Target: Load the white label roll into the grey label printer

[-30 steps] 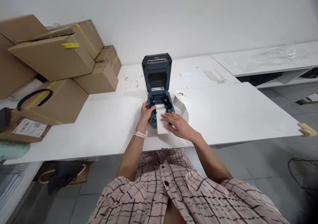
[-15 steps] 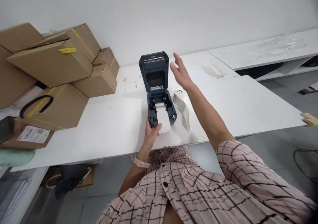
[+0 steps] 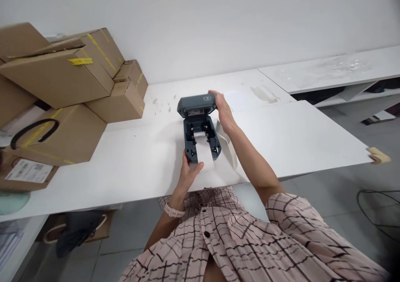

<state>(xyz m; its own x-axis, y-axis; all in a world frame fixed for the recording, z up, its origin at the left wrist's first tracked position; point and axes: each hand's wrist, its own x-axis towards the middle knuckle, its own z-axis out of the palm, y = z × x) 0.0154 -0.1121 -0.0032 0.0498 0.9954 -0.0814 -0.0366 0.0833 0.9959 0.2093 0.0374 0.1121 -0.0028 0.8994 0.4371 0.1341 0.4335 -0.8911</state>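
Printer (image 3: 200,126): dark, mid-table (image 3: 134,165), near its front edge.
Paper strip (image 3: 204,149): down the printer's middle, emerging at six o'clock.
Lid (image 3: 195,103): at twelve, tilted (hinge at the rear).
Right grip (image 3: 224,110): closed on the lid's edge, one o'clock.
Left grip (image 3: 188,173): holding the printer's corner, seven o'clock, thumb beside the paper strip.
Cartons (image 3: 90,84): stacked at ten.

2 hands (image 3: 188,174), 1 lbl printer (image 3: 200,126), 2 wht ppr strips (image 3: 204,153), 1 wristband (image 3: 173,211), min. 5 cardbd boxes (image 3: 118,103)
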